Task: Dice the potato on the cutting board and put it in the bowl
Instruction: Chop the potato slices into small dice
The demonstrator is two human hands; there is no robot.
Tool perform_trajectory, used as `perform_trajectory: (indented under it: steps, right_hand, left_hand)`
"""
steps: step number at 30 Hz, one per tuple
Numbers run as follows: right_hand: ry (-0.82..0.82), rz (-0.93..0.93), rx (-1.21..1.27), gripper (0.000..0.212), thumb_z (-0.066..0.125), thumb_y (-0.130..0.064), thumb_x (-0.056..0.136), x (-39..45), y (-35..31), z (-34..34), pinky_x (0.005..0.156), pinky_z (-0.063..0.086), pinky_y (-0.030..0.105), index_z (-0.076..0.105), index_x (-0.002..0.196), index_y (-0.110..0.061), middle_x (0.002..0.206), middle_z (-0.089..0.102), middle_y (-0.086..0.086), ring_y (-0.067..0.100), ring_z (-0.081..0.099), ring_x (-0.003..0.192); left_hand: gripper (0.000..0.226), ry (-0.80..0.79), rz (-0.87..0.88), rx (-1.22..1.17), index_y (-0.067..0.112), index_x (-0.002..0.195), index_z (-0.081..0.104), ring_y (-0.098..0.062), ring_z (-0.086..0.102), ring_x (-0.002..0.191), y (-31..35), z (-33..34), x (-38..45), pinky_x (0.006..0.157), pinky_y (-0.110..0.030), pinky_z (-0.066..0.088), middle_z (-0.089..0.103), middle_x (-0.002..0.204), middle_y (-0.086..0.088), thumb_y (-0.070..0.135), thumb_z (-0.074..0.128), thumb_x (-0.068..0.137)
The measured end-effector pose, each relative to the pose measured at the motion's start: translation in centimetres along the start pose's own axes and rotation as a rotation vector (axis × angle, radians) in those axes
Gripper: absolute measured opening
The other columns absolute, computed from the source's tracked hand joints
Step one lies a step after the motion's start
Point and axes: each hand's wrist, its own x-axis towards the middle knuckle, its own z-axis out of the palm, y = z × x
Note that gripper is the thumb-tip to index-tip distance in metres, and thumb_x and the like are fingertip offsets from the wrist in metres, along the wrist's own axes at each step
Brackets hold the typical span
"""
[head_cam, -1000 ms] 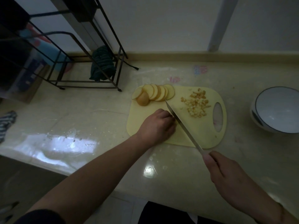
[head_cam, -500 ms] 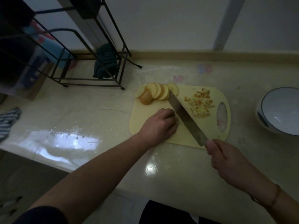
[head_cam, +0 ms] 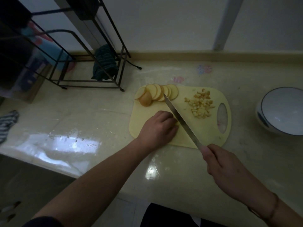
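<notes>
Glossy table bearing cutting board: potato slices at far-left corner, diced potato near handle hole; left hand curled on board; right hand gripping knife; bowl well right

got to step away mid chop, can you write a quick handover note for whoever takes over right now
Left hand: curled, pressed down on the cutting board against the blade; what it pins is hidden.
Right hand: gripping the knife, tip near the slices.
Done: a diced pile on the board's right part.
Left: potato slices fanned at the far-left corner are undiced; bowl, right of the board, looks empty, so nothing has been transferred.
</notes>
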Motion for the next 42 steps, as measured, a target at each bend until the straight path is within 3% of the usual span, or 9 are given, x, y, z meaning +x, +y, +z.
perform_trajectory:
  steps: [6, 14, 19, 27, 30, 33, 42]
  right_hand:
    - [0.035, -0.035, -0.038, 0.05, 0.03, -0.06, 0.087, -0.1, 0.5, 0.6, 0.062, 0.041, 0.027, 0.048, 0.067, -0.018, 0.058, 0.057, 0.003, 0.011, 0.056, 0.058]
    - [0.029, -0.052, -0.07, 0.047, 0.029, -0.059, 0.089, -0.8, 1.1, 0.6, 0.065, 0.041, 0.024, 0.051, 0.07, -0.021, 0.07, 0.061, -0.011, 0.007, 0.058, 0.063]
    - [0.013, -0.031, -0.061, 0.048, 0.029, -0.058, 0.089, 0.2, 0.9, 0.9, 0.061, 0.04, 0.024, 0.047, 0.068, -0.018, 0.058, 0.054, 0.003, 0.011, 0.055, 0.059]
    - [-0.003, -0.008, -0.06, 0.051, 0.027, -0.06, 0.088, 2.0, 0.9, 0.6, 0.055, 0.039, 0.026, 0.045, 0.067, -0.016, 0.056, 0.05, 0.002, 0.01, 0.05, 0.055]
    - [-0.014, 0.033, -0.036, 0.055, 0.029, -0.061, 0.087, 2.0, 1.4, -0.7, 0.053, 0.039, 0.033, 0.05, 0.07, -0.013, 0.055, 0.051, 0.001, 0.01, 0.048, 0.049]
    - [-0.021, 0.075, 0.027, 0.058, 0.031, -0.062, 0.087, 1.9, 1.7, -1.2, 0.05, 0.032, 0.026, 0.052, 0.075, -0.009, 0.054, 0.047, -0.001, 0.006, 0.041, 0.042]
    - [-0.046, 0.025, 0.054, 0.05, 0.033, -0.059, 0.089, 0.3, 0.4, -0.3, 0.054, 0.035, 0.03, 0.048, 0.068, -0.016, 0.052, 0.049, -0.003, 0.007, 0.045, 0.047]
  left_hand:
    - [0.023, -0.022, 0.011, 0.025, 0.003, 0.095, 0.074, -0.032, 0.063, 0.089, -0.3, 0.2, 0.2, 0.071, -0.038, 0.054, 0.068, 0.101, -0.013, 0.021, 0.061, 0.092]
    - [0.015, -0.016, 0.024, 0.025, 0.005, 0.095, 0.075, -0.029, 0.063, 0.088, -0.7, 0.5, 0.3, 0.068, -0.034, 0.055, 0.068, 0.099, -0.01, 0.016, 0.072, 0.087]
    - [0.014, 0.0, 0.043, 0.025, 0.003, 0.094, 0.075, -0.029, 0.063, 0.086, -0.6, 0.5, 0.4, 0.067, -0.036, 0.055, 0.067, 0.094, -0.011, 0.013, 0.073, 0.085]
    - [0.016, 0.0, 0.051, 0.02, 0.004, 0.095, 0.076, -0.028, 0.062, 0.087, -1.0, 0.7, 0.1, 0.066, -0.04, 0.055, 0.065, 0.091, -0.01, 0.017, 0.068, 0.092]
    - [0.016, 0.01, 0.056, 0.019, 0.003, 0.094, 0.075, -0.027, 0.061, 0.084, -0.8, 0.5, 0.1, 0.065, -0.038, 0.054, 0.063, 0.086, -0.01, 0.017, 0.068, 0.092]
    - [0.018, 0.017, 0.037, 0.016, 0.003, 0.095, 0.075, -0.028, 0.062, 0.082, -0.5, 0.4, 0.1, 0.064, -0.037, 0.054, 0.062, 0.086, -0.011, 0.018, 0.067, 0.092]
    - [0.026, 0.017, -0.012, 0.006, -0.001, 0.096, 0.072, -0.033, 0.064, 0.087, -0.2, -0.3, -0.6, 0.07, -0.038, 0.056, 0.066, 0.097, -0.016, 0.022, 0.063, 0.091]
